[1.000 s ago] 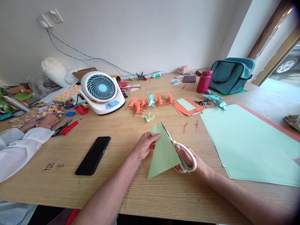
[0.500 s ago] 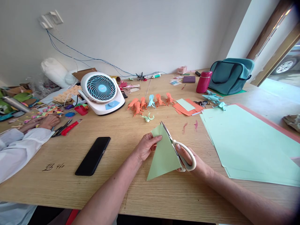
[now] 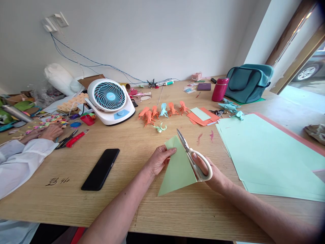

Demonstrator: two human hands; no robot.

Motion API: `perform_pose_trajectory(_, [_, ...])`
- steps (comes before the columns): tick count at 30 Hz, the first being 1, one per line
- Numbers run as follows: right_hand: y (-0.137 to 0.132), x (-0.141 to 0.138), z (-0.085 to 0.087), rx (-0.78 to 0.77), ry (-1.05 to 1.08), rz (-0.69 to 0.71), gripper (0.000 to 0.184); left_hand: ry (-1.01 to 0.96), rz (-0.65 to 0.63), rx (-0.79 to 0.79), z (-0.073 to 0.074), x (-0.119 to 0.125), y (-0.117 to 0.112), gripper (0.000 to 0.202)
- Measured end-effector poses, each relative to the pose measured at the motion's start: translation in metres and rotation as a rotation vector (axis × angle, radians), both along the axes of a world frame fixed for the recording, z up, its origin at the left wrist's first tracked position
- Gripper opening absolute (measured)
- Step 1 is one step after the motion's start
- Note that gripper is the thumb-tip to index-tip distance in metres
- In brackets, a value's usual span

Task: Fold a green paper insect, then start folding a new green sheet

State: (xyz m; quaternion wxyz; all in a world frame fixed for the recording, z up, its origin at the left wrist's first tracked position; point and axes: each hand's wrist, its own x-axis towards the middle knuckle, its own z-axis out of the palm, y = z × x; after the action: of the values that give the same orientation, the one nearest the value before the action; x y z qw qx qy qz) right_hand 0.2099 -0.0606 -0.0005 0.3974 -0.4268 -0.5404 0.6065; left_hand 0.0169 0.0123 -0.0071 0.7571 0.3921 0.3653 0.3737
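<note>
My left hand (image 3: 158, 159) pinches the upper left edge of a light green triangular sheet of paper (image 3: 177, 169), holding it above the wooden table (image 3: 127, 203). My right hand (image 3: 212, 173) grips white-handled scissors (image 3: 195, 159), fingers through the loops. The blades lie along the paper's right edge and their tips stick out past its top corner.
A stack of large mint sheets (image 3: 269, 152) lies at right. A black phone (image 3: 101, 168) lies at left. A white desk fan (image 3: 110, 101), folded orange and blue paper figures (image 3: 162, 112), a pink bottle (image 3: 219, 88) and a teal bag (image 3: 247, 83) stand further back. Another person's white sleeve (image 3: 20, 162) rests far left.
The scissors have advanced up along the paper's right edge, so the blade tips now reach beyond its top corner. The paper has shifted slightly lower.
</note>
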Motion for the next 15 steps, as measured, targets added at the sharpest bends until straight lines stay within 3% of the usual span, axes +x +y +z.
perform_pose_trajectory(5, [0.01, 0.012, 0.009, 0.052, 0.008, -0.078, 0.055, -0.001, 0.102, -0.016, 0.0, -0.003, 0.005, 0.039])
perform_pose_trajectory(7, [0.019, 0.024, 0.008, 0.067, -0.103, -0.097, 0.054, -0.004, 0.141, -0.026, 0.0, -0.003, 0.007, 0.04])
perform_pose_trajectory(9, [0.029, 0.037, 0.003, 0.121, -0.372, -0.167, 0.047, 0.002, 0.175, -0.026, 0.0, -0.004, 0.009, 0.041])
perform_pose_trajectory(12, [0.042, 0.053, -0.008, 0.259, -0.95, -0.282, 0.027, 0.016, 0.214, -0.004, 0.001, -0.005, 0.012, 0.043])
perform_pose_trajectory(15, [0.049, 0.058, -0.016, 0.409, -1.183, -0.311, 0.025, 0.027, 0.223, 0.017, 0.002, -0.006, 0.014, 0.045])
